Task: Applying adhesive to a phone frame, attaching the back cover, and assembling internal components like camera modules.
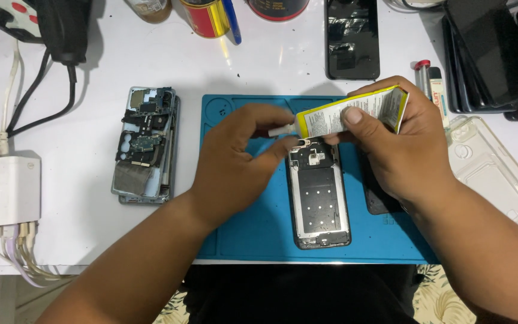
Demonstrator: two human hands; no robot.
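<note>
Holding a yellow-and-white glue tube in the right hand, clenched round its body, while the left hand pinches the white nozzle end between thumb and fingers; both sit right over the top edge of the opened phone frame, which lies on the blue repair mat; from where I'm watching, the frame looks stripped and bare inside, so I'd guess teardown is done and gluing hasn't really started; can't see any bead laid down yet, though the hands hide the top; the other gutted phone with its boards showing sits off the mat to the left, untouched; a dark panel lies just beside the frame, partly under my right wrist, probably waiting its turn.
</note>
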